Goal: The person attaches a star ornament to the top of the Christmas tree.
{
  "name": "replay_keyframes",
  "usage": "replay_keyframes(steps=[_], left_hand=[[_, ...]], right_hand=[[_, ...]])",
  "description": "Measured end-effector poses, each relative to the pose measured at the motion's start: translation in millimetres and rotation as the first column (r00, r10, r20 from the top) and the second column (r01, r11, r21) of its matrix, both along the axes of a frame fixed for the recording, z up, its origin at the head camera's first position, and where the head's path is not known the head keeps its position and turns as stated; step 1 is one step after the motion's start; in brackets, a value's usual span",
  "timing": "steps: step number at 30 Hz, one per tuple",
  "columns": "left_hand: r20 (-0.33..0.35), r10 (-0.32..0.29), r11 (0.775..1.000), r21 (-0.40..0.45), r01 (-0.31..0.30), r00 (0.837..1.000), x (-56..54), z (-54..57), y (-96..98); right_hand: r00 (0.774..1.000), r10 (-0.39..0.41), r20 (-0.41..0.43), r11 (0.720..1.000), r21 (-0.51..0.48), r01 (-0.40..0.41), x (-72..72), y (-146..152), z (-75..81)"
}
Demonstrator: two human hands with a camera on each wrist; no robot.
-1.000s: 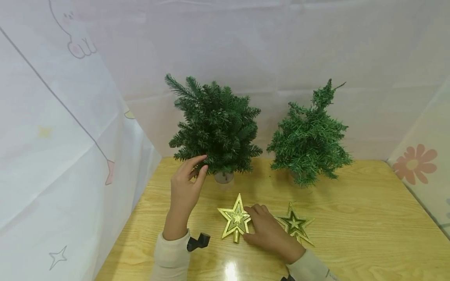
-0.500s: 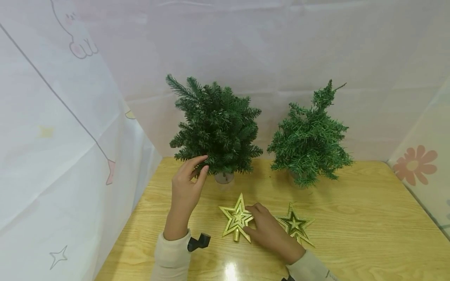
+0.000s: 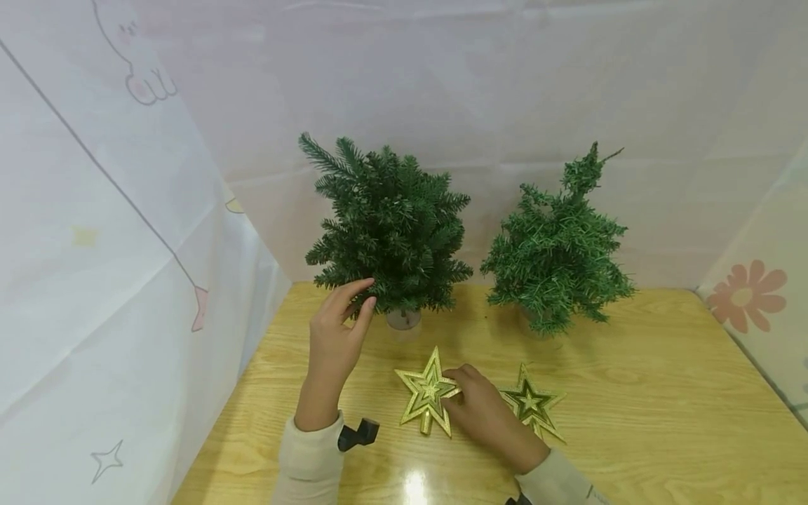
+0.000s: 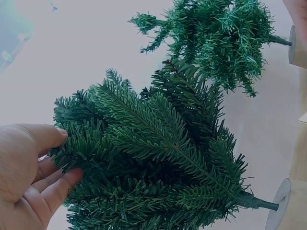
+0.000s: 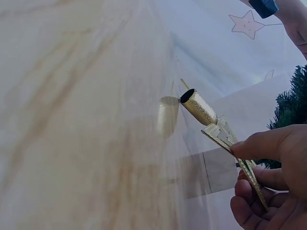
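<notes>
By its right-hand points, my right hand (image 3: 482,417) pinches a gold star tree topper (image 3: 429,391). Seen from the right wrist, the star is nearly edge-on between thumb and fingers, its hollow socket (image 5: 199,108) close to the tabletop. My left hand (image 3: 334,333) is raised at the lower left of the dark green artificial Christmas tree (image 3: 391,231). Thumb and fingers stand apart there, and in the left wrist view the fingertips (image 4: 62,132) overlap the needle tips. A second gold star topper (image 3: 529,402) lies right of the right hand, which partly hides it.
A smaller, lighter green artificial tree (image 3: 558,259) stands at the back right of the wooden table (image 3: 656,393). Each tree rises from a short round base, such as the left tree's base (image 3: 404,319). A printed cloth (image 3: 492,84) hangs close behind them.
The right thumb has moved in under the star's edge, and the hand now pinches it. The star has shifted slightly right and changed its tilt. The left hand stays nearly still.
</notes>
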State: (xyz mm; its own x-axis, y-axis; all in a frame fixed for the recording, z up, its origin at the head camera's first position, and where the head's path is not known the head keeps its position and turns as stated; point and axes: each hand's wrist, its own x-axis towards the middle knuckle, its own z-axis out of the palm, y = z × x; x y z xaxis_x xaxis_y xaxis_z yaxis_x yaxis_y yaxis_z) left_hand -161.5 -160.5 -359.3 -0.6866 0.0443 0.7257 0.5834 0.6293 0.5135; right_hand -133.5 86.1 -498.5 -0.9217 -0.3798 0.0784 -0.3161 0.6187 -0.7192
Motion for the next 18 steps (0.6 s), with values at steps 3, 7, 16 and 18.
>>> replay_keyframes(steps=[3, 7, 16, 18], left_hand=[[0.001, -0.005, 1.000, -0.003, 0.005, 1.000, 0.2, -0.1, -0.4], [0.000, -0.006, 1.000, -0.005, 0.006, 1.000, -0.3, 0.4, -0.4], [0.001, -0.006, 1.000, -0.013, 0.006, 1.000, -0.1, 0.1, -0.7], [-0.003, -0.005, 1.000, -0.016, 0.004, 1.000, 0.1, 0.0, -0.7]], right_hand=[[1.000, -0.026, 0.007, 0.999, -0.031, 0.027, 0.6, -0.6, 0.1], [0.999, -0.040, -0.005, 0.998, -0.058, 0.040, 0.1, -0.1, 2.0], [0.999, -0.047, -0.002, 0.993, -0.109, 0.047, -0.7, 0.1, 4.9], [0.999, -0.045, 0.015, 0.991, -0.128, 0.047, -0.4, 0.1, 5.9]])
